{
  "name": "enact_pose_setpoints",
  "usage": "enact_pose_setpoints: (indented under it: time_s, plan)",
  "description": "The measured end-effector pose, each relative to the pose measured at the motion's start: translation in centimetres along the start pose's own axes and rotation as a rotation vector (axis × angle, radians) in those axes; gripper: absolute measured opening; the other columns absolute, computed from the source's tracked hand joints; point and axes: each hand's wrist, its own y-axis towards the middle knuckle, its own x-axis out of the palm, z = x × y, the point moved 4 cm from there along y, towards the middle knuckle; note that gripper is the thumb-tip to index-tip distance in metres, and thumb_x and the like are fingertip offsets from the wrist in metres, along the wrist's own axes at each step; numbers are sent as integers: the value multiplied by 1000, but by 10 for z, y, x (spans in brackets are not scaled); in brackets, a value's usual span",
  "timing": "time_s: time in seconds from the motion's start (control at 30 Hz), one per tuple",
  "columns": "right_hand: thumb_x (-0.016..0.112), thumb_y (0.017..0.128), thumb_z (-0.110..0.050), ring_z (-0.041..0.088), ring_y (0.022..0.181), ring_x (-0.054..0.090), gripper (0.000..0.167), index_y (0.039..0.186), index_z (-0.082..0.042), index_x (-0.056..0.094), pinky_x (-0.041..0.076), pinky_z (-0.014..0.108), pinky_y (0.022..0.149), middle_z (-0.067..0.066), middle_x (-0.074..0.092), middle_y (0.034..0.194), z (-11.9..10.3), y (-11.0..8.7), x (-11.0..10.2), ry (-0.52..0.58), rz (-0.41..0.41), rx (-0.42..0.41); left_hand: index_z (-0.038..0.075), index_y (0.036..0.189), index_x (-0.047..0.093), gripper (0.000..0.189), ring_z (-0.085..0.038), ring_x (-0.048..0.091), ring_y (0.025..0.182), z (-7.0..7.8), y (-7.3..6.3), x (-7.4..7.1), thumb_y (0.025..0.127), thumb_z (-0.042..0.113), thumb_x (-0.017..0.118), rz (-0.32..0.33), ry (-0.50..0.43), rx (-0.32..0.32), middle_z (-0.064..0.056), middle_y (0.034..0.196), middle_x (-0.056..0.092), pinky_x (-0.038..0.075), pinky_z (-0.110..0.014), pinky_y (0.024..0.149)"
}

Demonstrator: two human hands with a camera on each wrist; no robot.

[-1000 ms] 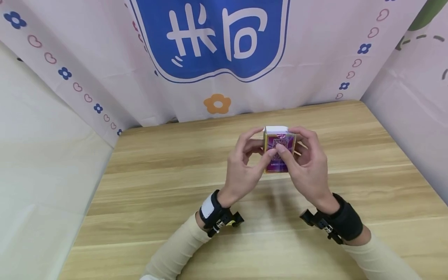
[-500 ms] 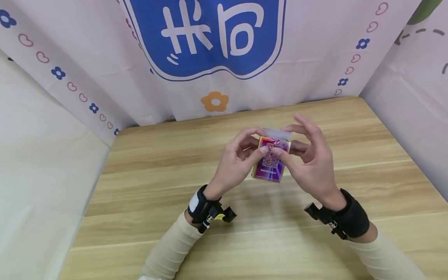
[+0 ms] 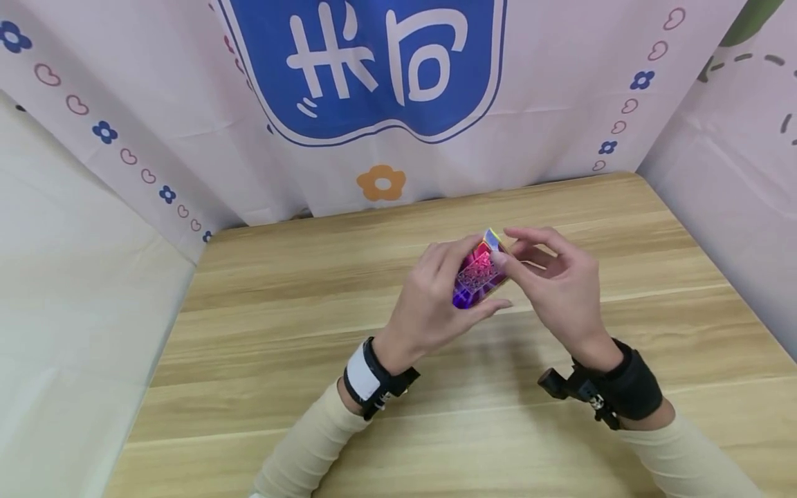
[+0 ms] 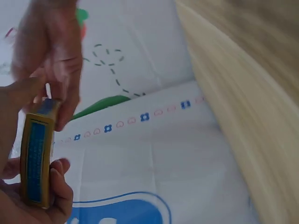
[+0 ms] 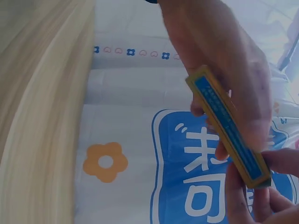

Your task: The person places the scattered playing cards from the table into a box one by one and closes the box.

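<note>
A small card box (image 3: 478,271), purple and pink on its broad face, is held tilted above the table. My left hand (image 3: 428,301) grips it from the left, fingers over the far side and thumb extended below it. At its upper right end, my right hand (image 3: 554,290) pinches the box with the thumb on the printed face. The left wrist view shows the gold-edged narrow side of the box (image 4: 36,163) with a blue panel. In the right wrist view the same side of the box (image 5: 229,126) slants between both hands. The box's back is hidden.
The wood-grain table (image 3: 280,311) spreads beneath both hands. Behind it hangs a white curtain (image 3: 529,138) with a blue emblem, and pale cloth walls (image 3: 75,311) stand at the sides.
The box has turned from nearly upright to tilted right. A pale flap stood at its top half a second ago; a shiny bluish end shows there now. My left hand has rolled over the box.
</note>
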Motion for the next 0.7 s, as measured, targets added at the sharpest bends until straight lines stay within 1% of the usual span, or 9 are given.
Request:
enact_pose_setpoints:
  time_s: [0.07,0.13,0.23,0.3,0.37,0.43,0.5,0.57,0.7]
  plan:
    - [79,89,5,11,91,75,30,119,6,74,62,24,89,2,72,98,0,1,-2,-35,-23,31,1,143,55,81,-26,69,112,2,-1,0,81,37,92,7,91,46,-17,128,68,60,-28,98]
    - [78,92,0,12,92,75,28,119,4,75,63,23,86,3,73,100,1,2,-4,-29,-53,66,-1,142,57,76,-27,70,112,3,-2,-1,82,33,91,33,124,88,-19,129,68,60,-29,99]
    - [77,94,-4,13,90,75,24,115,7,76,64,25,81,4,77,104,1,4,-5,58,-80,124,-4,138,61,71,-27,72,108,3,-2,-3,81,27,91,82,132,170,-19,128,71,61,-29,98]
    - [76,95,-3,14,92,77,22,114,9,76,65,27,80,5,78,104,1,4,-6,124,-82,152,-5,136,62,71,-27,73,106,2,-3,-4,80,27,91,109,141,222,-19,127,72,61,-28,97]
    - [74,95,0,14,92,78,20,112,11,75,65,29,80,5,78,104,0,5,-6,168,-78,164,-5,135,63,72,-26,74,105,2,-3,-4,79,29,92,126,155,261,-19,128,73,61,-28,96]
    - [73,95,2,15,93,79,19,112,11,75,65,30,80,5,79,105,-1,5,-7,175,-75,161,-5,135,63,73,-26,74,104,2,-3,-4,78,30,92,135,170,284,-19,128,74,62,-28,96]
    - [72,96,3,15,94,80,18,112,10,76,64,30,80,5,79,105,-2,4,-7,178,-72,158,-3,133,65,71,-26,75,102,2,-3,-5,78,31,93,140,182,299,-19,128,74,62,-28,95]
    - [72,95,4,15,95,80,17,111,10,76,64,30,81,5,78,105,-4,4,-8,169,-74,153,2,130,69,64,-26,75,100,3,-4,-5,78,31,92,144,191,313,-20,127,74,63,-29,92]
    - [73,95,4,15,94,79,17,110,11,76,65,29,80,4,78,103,-5,3,-8,126,-78,139,11,121,76,50,-26,76,96,4,-5,-5,80,35,90,143,247,346,-20,124,75,64,-30,87]
